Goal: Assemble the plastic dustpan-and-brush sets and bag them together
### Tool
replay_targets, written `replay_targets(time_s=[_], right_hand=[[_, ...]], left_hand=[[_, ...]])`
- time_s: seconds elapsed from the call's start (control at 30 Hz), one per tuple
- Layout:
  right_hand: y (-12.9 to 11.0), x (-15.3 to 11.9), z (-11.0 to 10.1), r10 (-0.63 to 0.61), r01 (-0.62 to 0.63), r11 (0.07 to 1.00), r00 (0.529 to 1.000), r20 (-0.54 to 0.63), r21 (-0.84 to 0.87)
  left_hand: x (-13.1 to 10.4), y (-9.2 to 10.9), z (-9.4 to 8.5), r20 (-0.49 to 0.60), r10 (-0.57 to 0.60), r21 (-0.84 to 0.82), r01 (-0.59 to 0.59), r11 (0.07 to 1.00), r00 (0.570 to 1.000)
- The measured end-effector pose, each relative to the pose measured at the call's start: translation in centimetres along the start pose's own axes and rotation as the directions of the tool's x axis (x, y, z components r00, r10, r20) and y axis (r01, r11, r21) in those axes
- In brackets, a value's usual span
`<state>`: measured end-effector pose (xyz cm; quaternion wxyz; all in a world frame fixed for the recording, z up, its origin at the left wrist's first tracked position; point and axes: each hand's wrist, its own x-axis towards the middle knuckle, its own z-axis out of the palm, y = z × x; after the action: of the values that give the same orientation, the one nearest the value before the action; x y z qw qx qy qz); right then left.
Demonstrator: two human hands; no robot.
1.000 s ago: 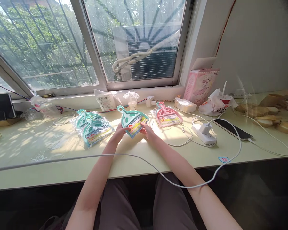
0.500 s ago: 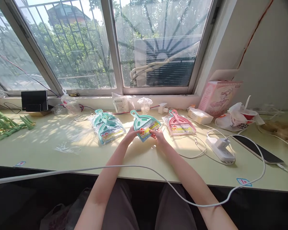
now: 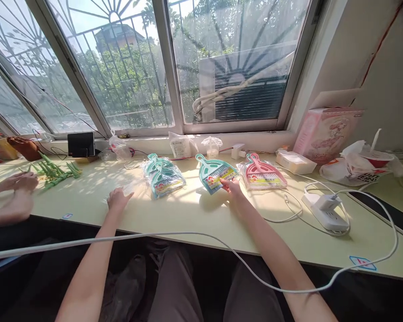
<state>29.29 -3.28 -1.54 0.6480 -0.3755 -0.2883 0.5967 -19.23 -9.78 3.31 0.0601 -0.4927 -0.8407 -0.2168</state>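
Note:
My right hand (image 3: pixel 232 186) grips the lower right edge of a teal mini dustpan and brush set (image 3: pixel 212 172), thumb over its yellow label card. The set is tilted just above the table, its handle pointing away from me. My left hand (image 3: pixel 119 200) is low over the table at the left, thumb spread from the fingers, by some crumpled clear plastic (image 3: pixel 129 185). Whether its fingertips touch the plastic is hard to see. Between my hands lie teal dustpan sets (image 3: pixel 164 179) in clear wrapping. A pink dustpan set (image 3: pixel 262 173) lies right of the held one.
A white cable (image 3: pixel 195 233) crosses in front of me. At the right are a power strip (image 3: pixel 325 212), a phone (image 3: pixel 386 210), and a pink box (image 3: pixel 329 134). Another person's hands (image 3: pixel 23 183) work by green stalks (image 3: pixel 55 172) at the far left.
My left hand has let go of the teal dustpan set and moved left to the plastic. My right hand keeps hold. The view has turned left, bringing another person's hands into sight.

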Motion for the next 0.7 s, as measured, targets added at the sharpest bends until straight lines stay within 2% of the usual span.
replay_targets(time_s=[0.07,0.1,0.13,0.2,0.27,0.3,0.37,0.43,0.5,0.6,0.7], right_hand=[[0.0,-0.1,0.1,0.005,-0.005,1.000,1.000,0.018,-0.013],[0.0,-0.2,0.1,0.001,0.000,1.000,1.000,0.030,-0.021],[0.1,-0.3,0.1,-0.005,0.007,1.000,0.999,0.040,-0.028],[0.1,-0.4,0.1,-0.016,0.017,0.999,0.999,0.047,-0.036],[0.1,-0.4,0.1,-0.016,0.018,0.999,0.999,0.031,-0.040],[0.1,-0.4,0.2,-0.017,0.018,0.999,1.000,0.022,-0.040],[0.0,-0.3,0.4,-0.022,0.022,0.999,1.000,0.018,-0.033],[-0.1,-0.4,0.8,-0.028,0.030,0.999,0.998,0.049,-0.022],[-0.4,-0.5,1.2,-0.028,0.029,1.000,0.995,0.095,-0.011],[-0.7,-0.8,1.8,-0.021,0.020,1.000,0.991,0.130,0.012],[-0.9,-1.0,2.0,-0.033,0.030,0.999,0.990,0.137,0.029]], left_hand=[[-0.3,-1.8,-0.5,0.122,-0.008,0.105,-0.004,0.994,0.993],[-0.5,-2.3,-0.9,0.127,-0.019,0.133,0.002,0.991,0.992],[-0.6,-2.6,-1.4,0.091,-0.033,0.147,0.020,0.989,0.995],[-0.4,-2.6,-2.6,-0.070,-0.067,0.137,0.076,0.988,0.995],[0.0,-1.5,-4.2,-0.268,-0.067,0.084,0.092,0.992,0.961],[0.2,-0.5,-5.0,-0.352,-0.034,0.057,0.058,0.997,0.935],[0.4,2.2,-6.6,-0.451,0.069,0.028,-0.063,0.998,0.890],[0.1,5.8,-7.8,-0.475,0.161,0.023,-0.171,0.985,0.865],[-0.4,9.7,-8.1,-0.499,0.207,0.022,-0.226,0.974,0.842],[-1.3,15.2,-6.5,-0.482,0.257,0.038,-0.273,0.961,0.838],[-1.9,19.3,-2.7,-0.312,0.366,0.086,-0.358,0.930,0.877]])
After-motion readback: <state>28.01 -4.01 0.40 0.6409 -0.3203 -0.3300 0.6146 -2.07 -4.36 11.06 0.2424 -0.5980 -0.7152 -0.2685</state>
